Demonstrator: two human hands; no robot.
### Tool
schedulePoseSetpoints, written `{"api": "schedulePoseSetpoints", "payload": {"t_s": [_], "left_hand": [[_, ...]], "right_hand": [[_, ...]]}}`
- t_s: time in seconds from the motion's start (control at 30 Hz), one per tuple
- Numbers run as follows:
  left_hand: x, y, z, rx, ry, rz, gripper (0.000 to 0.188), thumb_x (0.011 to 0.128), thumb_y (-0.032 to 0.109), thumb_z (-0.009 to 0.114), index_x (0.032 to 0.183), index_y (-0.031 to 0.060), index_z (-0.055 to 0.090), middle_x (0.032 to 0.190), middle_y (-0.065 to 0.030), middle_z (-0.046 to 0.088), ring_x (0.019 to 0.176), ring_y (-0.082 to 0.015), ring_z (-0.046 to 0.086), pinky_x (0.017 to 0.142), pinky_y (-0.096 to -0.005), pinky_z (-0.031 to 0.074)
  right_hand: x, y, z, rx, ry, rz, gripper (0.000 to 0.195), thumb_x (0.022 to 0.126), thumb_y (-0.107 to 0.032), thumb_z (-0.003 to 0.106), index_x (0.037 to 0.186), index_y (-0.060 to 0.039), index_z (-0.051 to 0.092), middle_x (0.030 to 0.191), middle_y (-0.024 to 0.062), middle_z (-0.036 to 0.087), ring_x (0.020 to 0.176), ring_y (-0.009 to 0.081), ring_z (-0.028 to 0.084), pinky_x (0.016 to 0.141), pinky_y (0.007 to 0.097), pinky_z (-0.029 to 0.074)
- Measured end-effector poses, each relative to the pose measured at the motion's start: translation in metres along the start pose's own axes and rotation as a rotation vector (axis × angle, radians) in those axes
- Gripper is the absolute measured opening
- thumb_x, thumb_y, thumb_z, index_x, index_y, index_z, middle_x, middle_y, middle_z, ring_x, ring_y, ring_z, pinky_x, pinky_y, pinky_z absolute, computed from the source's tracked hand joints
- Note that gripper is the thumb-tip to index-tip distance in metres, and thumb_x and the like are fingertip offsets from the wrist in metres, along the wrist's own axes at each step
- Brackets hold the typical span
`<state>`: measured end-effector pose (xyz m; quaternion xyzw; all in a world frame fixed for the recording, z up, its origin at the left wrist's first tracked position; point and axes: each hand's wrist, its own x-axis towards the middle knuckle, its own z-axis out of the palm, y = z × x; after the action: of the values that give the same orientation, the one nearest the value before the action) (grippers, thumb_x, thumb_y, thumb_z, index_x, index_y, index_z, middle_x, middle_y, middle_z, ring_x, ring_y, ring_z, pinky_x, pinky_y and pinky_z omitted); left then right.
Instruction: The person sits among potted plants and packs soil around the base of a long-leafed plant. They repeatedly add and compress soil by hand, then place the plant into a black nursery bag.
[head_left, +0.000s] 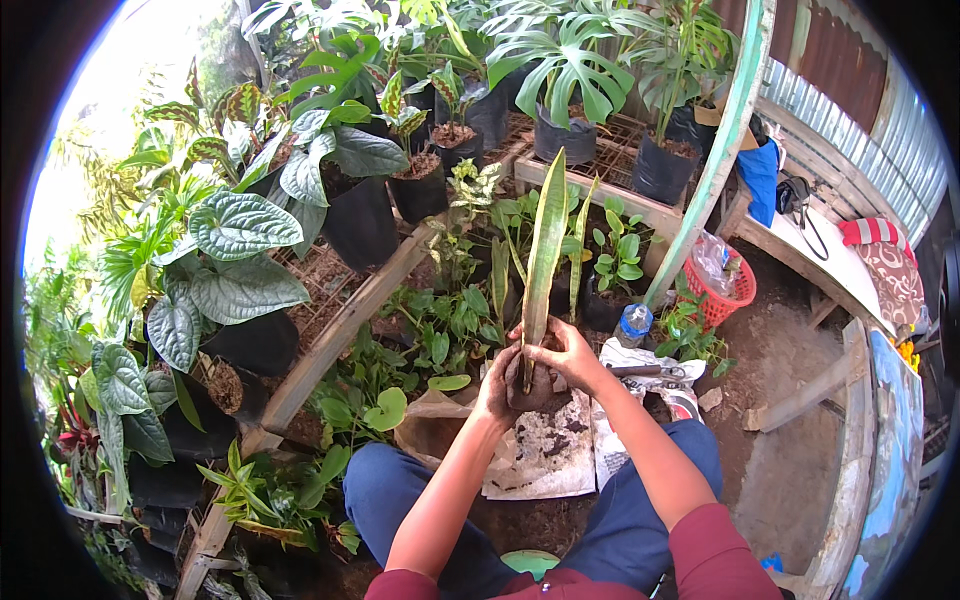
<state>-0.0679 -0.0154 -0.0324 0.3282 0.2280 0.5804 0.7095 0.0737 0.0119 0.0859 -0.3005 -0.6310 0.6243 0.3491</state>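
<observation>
Between both hands stands a tall snake plant leaf (546, 247), upright, green with yellow edges, with a dark clump of soil (534, 394) around its base. My left hand (498, 384) cups the clump from the left side. My right hand (571, 358) holds the leaf's lower part, thumb across its front. Beneath them lies a white sheet (551, 461) with scattered dark soil. An open brown bag (427, 431) lies left of it, partly hidden by the left forearm. A dark-handled tool (637, 370) rests on a printed white sack (626, 354) to the right.
Behind the hands are low potted plants (616, 255) and a plastic bottle (634, 324). A red basket (724, 292) holds clear plastic. A wooden rail (352, 319) runs along the left, beside plants in black bags. A green post (712, 157) rises at right, near a white bench (832, 262).
</observation>
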Motion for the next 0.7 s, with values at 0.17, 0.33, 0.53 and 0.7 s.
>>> {"api": "schedulePoseSetpoints", "payload": {"t_s": [0.17, 0.33, 0.53, 0.7], "left_hand": [[-0.018, 0.048, 0.067, -0.316, 0.191, -0.167, 0.04, 0.095, 0.031, 0.038, 0.129, 0.0116, 0.046, 0.11, -0.0103, 0.059, 0.093, -0.0214, 0.059, 0.083, -0.0351, 0.048], [-0.012, 0.035, 0.044, -0.27, 0.316, -0.211, 0.042, 0.096, 0.031, 0.041, 0.124, 0.0012, 0.047, 0.11, -0.0103, 0.059, 0.094, -0.0195, 0.058, 0.084, -0.0313, 0.048], [-0.015, 0.044, 0.043, -0.298, 0.237, -0.254, 0.045, 0.095, 0.037, 0.04, 0.123, 0.0027, 0.049, 0.112, -0.0127, 0.058, 0.099, -0.0213, 0.057, 0.093, -0.0348, 0.044], [-0.015, 0.046, 0.048, -0.292, 0.229, -0.19, 0.04, 0.095, 0.035, 0.041, 0.12, 0.0053, 0.051, 0.105, -0.0098, 0.061, 0.092, -0.0198, 0.06, 0.084, -0.0311, 0.048]], "right_hand": [[0.001, 0.008, -0.008, -0.222, 0.044, 0.059, 0.036, 0.08, -0.011, 0.068, 0.113, -0.0036, 0.055, 0.105, 0.0046, 0.061, 0.092, 0.0129, 0.058, 0.085, 0.0293, 0.046], [0.004, 0.025, -0.007, -0.246, 0.073, -0.187, 0.039, 0.079, -0.011, 0.069, 0.115, -0.0059, 0.054, 0.105, 0.0014, 0.06, 0.089, 0.0107, 0.056, 0.082, 0.0283, 0.046], [0.004, 0.025, -0.001, -0.225, 0.098, -0.093, 0.046, 0.078, -0.011, 0.07, 0.119, -0.0037, 0.05, 0.11, 0.004, 0.058, 0.098, 0.0121, 0.054, 0.088, 0.0293, 0.045], [0.0, 0.012, -0.001, -0.173, -0.053, -0.034, 0.052, 0.08, -0.01, 0.068, 0.126, -0.0044, 0.046, 0.119, 0.006, 0.054, 0.105, 0.012, 0.052, 0.088, 0.028, 0.045]]}}
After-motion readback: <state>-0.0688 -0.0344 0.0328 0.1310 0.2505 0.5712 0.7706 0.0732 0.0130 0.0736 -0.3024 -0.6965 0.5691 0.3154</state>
